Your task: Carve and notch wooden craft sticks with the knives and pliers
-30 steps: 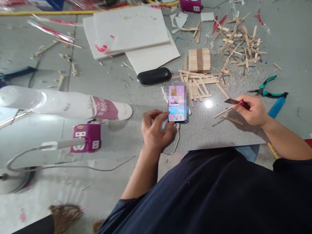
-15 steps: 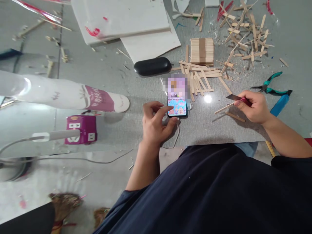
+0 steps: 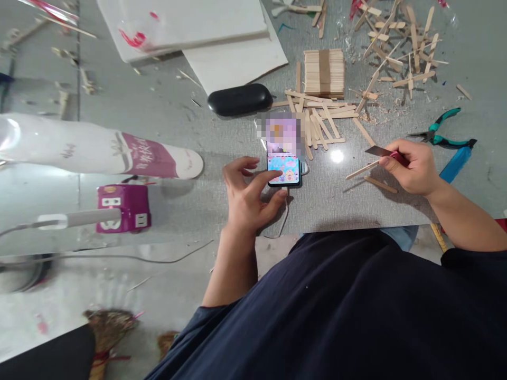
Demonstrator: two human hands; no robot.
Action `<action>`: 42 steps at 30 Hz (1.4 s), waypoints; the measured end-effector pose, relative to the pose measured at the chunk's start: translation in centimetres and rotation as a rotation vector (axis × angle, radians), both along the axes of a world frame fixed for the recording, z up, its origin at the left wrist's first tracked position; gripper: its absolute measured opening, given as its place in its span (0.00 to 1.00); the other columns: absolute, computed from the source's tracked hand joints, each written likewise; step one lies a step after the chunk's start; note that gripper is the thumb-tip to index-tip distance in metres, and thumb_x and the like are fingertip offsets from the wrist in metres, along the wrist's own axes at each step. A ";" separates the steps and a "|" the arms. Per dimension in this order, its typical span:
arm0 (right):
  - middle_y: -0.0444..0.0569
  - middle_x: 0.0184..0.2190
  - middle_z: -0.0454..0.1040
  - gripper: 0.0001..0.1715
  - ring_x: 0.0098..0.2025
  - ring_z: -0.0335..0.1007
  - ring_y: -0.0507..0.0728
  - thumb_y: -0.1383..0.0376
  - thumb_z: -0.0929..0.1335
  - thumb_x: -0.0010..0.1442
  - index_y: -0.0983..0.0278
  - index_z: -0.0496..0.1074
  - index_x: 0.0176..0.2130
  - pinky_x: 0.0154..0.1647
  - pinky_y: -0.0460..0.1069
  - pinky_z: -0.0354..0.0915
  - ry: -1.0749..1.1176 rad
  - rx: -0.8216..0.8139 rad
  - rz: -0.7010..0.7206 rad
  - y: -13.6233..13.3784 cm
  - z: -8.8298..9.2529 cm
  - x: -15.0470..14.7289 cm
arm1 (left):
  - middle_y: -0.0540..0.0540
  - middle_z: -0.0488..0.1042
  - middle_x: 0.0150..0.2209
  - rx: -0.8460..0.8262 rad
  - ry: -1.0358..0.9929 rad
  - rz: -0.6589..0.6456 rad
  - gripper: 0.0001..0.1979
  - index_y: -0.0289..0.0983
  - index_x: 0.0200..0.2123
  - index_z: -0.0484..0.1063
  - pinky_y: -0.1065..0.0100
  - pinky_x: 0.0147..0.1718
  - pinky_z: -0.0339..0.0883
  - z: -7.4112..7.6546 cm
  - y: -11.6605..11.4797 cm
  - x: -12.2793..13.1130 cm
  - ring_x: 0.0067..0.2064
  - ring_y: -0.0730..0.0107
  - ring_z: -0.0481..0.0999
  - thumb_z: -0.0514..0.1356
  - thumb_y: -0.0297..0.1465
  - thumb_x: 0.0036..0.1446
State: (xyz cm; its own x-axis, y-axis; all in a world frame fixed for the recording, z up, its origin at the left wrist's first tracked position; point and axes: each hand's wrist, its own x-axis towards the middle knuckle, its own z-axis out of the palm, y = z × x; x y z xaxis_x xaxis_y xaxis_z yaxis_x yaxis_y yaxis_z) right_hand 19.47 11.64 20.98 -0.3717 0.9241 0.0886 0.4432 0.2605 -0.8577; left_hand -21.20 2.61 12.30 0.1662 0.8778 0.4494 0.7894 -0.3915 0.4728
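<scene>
A phone (image 3: 283, 170) with a bright screen lies on the grey table (image 3: 198, 137), a cable running from its near end. My left hand (image 3: 247, 198) rests at the phone's near left corner, index finger stretched onto the screen, other fingers loosely curled, holding nothing. My right hand (image 3: 410, 168) is closed on a red-handled knife (image 3: 382, 152) whose dark blade points left. It also pinches a wooden stick (image 3: 361, 170) that slants down to the left. Another stick (image 3: 380, 183) lies just below it.
A black case (image 3: 240, 99) sits beyond the phone. A banded stack of sticks (image 3: 324, 73) and several loose sticks lie at the back right. Green pliers (image 3: 439, 133) and a blue tool (image 3: 455, 162) are right. White boards (image 3: 190, 26), a lying bottle (image 3: 99, 153) and a magenta socket cube (image 3: 122, 207) are left.
The view has tipped down a little, so everything sits higher in frame. My left index finger has slid across the phone screen. My right hand keeps the knife and stick still.
</scene>
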 end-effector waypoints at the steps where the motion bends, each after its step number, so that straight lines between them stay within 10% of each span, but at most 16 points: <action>1: 0.41 0.22 0.58 0.32 0.24 0.48 0.52 0.33 0.76 0.66 0.56 0.76 0.33 0.27 0.56 0.52 0.002 -0.001 0.001 0.0 0.0 0.0 | 0.31 0.70 0.64 0.000 0.002 -0.006 0.19 0.48 0.59 0.84 0.39 0.55 0.76 0.0 0.0 0.0 0.63 0.36 0.74 0.68 0.47 0.72; 42: 0.43 0.21 0.61 0.31 0.25 0.51 0.53 0.35 0.73 0.72 0.56 0.77 0.35 0.28 0.57 0.51 -0.022 0.019 0.027 0.0 0.2 0.2 | 0.30 0.70 0.64 0.004 -0.031 0.067 0.28 0.46 0.57 0.83 0.40 0.55 0.74 0.3 0.0 0.1 0.63 0.37 0.75 0.58 0.60 0.75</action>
State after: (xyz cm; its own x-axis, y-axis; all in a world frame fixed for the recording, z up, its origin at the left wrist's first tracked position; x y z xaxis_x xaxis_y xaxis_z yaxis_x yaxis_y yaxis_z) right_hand 19.67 11.59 21.19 -0.3981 0.9121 0.0979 0.4545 0.2888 -0.8427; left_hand -21.11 2.65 12.64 0.0933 0.8844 0.4573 0.7989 -0.3406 0.4957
